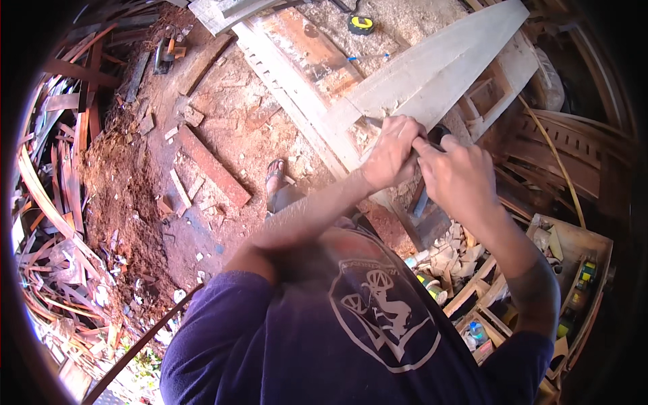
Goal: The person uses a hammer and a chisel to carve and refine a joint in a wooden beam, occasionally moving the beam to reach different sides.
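Observation:
Both my hands are closed around a dark-handled bladed tool (pixel 372 121), mostly hidden by my fingers, at the pale tapered board (pixel 451 66) in the upper right. My left hand (pixel 395 148) is at the front, its fingers over the tool near the board's lower end, where pale shavings lie. My right hand (pixel 453 177) grips just behind it, to the right, thumb toward my left hand. The board rests across a pale wooden bench edge (pixel 287 91) and a frame with a reddish plank (pixel 307 44).
A yellow tape measure (pixel 360 25) lies at the top. Hand tools (pixel 163 55), a red plank (pixel 212 165) and scraps lie on the dusty ground, beside my sandalled foot (pixel 274 177). Wood strips (pixel 54 236) pile at left; a compartmented wooden box (pixel 601 253) stands at lower right.

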{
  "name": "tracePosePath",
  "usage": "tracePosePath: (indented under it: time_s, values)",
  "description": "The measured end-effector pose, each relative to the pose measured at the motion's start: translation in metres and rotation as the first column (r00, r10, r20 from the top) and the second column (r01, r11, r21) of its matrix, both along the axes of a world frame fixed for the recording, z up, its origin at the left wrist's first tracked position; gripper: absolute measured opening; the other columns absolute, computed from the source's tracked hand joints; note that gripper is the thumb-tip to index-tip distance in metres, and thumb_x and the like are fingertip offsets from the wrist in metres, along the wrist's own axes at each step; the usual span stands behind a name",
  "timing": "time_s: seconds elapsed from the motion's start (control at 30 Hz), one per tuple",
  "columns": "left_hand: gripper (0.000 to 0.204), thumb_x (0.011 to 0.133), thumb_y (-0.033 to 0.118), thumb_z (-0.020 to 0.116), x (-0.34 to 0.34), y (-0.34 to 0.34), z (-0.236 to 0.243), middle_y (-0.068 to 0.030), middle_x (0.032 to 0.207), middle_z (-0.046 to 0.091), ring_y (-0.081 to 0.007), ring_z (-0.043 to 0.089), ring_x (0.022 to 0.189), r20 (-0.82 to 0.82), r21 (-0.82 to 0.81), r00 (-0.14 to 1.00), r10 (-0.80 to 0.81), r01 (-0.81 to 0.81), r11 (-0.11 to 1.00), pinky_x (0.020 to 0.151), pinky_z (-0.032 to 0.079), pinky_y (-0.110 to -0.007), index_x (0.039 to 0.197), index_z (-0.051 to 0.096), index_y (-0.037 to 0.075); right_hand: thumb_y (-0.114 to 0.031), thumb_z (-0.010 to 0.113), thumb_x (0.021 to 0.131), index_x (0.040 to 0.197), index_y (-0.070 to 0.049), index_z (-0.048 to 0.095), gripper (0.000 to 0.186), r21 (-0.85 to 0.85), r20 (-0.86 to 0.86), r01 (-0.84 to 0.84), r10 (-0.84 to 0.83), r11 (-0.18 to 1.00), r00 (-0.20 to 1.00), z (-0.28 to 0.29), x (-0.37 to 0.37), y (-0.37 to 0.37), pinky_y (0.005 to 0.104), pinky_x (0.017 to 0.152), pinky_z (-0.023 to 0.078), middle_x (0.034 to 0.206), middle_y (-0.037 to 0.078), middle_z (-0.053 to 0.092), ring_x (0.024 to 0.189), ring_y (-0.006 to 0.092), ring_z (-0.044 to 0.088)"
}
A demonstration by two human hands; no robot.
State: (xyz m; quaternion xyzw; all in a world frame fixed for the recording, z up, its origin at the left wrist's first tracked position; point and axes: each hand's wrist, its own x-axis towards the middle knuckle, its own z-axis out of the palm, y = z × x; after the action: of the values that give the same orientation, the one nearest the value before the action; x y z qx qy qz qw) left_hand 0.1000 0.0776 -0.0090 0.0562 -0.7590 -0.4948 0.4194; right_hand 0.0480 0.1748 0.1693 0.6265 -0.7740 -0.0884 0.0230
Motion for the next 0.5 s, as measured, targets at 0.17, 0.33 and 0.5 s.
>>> tracePosePath:
  time_s: [0.17, 0.33, 0.5]
  values:
    - [0.037, 0.071, -0.003, 0.068, -0.010, -0.006, 0.001, -0.0159, 0.095, 0.058, -0.0390, 0.057, 0.098, -0.054, 0.037, 0.997, 0.046, -0.044, 0.998, 0.089, 0.040, -0.046, 0.104, 0.054, 0.005, -0.021, 0.072, 0.087, 0.113, -0.013, 0.075, 0.027, 0.130, -0.019, -0.014, 0.016, 0.991, 1.000, 0.003, -0.013, -0.028, 0.0491, 0.065, 0.056, 0.083, 0.015, 0.067, 0.069, 0.0365, 0.069]
    - [0.033, 0.076, -0.001, 0.068, -0.014, -0.009, 0.007, -0.0190, 0.095, 0.062, -0.0424, 0.059, 0.096, 0.063, 0.259, 0.997, 0.052, -0.067, 0.964, 0.090, 0.041, -0.048, 0.105, 0.054, 0.004, -0.012, 0.071, 0.082, 0.091, -0.005, 0.078, 0.013, 0.180, 0.019, -0.082, 0.079, 0.980, 0.997, 0.016, -0.028, -0.051, 0.0465, 0.077, 0.061, 0.083, 0.019, 0.074, 0.084, 0.0368, 0.075]
    - [0.027, 0.080, 0.000, 0.066, -0.011, -0.015, 0.019, -0.0204, 0.081, 0.064, -0.0482, 0.063, 0.091, 0.109, 0.319, 0.992, -0.062, 0.025, 0.947, 0.090, 0.043, -0.053, 0.102, 0.052, 0.005, -0.012, 0.070, 0.082, 0.093, -0.004, 0.077, 0.016, 0.199, 0.139, -0.050, 0.023, 0.979, 0.990, 0.020, -0.028, -0.047, 0.0500, 0.084, 0.059, 0.092, 0.020, 0.075, 0.090, 0.0384, 0.074]
